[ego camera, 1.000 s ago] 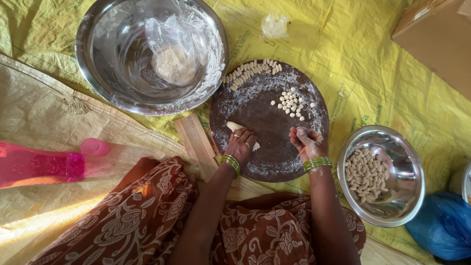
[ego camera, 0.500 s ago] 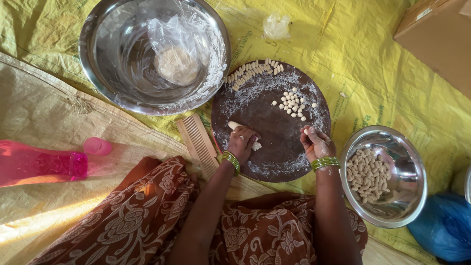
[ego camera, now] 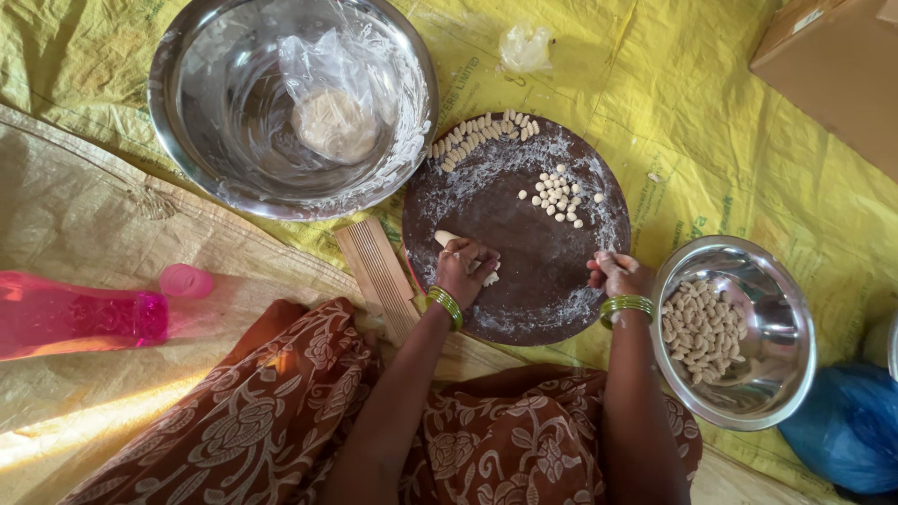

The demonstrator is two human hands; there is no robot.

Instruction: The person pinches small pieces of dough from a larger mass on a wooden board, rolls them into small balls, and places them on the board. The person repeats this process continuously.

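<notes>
Pinching a dough strip on the floured board, left hand; right hand closed, contents unclear, beside small bowl.

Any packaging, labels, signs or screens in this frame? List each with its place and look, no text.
Cardboard box: top right corner, brown, flat-sided, cut off by the frame.
Clear plastic bag: inside the large steel bowl, crumpled around a pale dough lump.
Small plastic wrapper: on the yellow sheet above the round board, crumpled, translucent.
Yellow sheet: bears faint green print.
No signs or screens.

Round board between large bowl and small bowl, dough pieces on board
</notes>
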